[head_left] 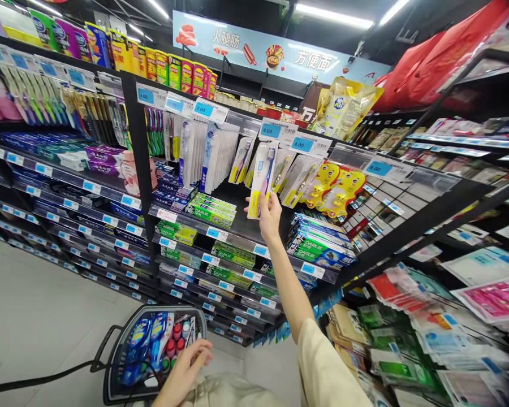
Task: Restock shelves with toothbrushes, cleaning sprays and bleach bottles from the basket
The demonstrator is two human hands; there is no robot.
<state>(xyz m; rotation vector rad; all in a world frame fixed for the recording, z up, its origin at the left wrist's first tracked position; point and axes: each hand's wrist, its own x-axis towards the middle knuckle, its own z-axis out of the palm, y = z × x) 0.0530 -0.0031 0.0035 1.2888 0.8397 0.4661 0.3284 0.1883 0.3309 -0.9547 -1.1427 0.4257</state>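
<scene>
My right hand (269,217) reaches up to the shelf and is closed on the bottom of a packaged toothbrush (261,178) with a yellow and white card, hanging among other toothbrush packs. My left hand (186,367) is low at the bottom, fingers curled at the rim of a black shopping basket (119,350). Whether it grips the rim is unclear. The basket holds blue packs and small red-capped items.
Black shelves (136,147) carry hanging toothbrushes, Darlie toothpaste boxes (212,212) and blue price tags. A second rack (449,316) on the right holds flat sachets. Grey floor (34,316) lies to the left. A blue sign (275,53) hangs overhead.
</scene>
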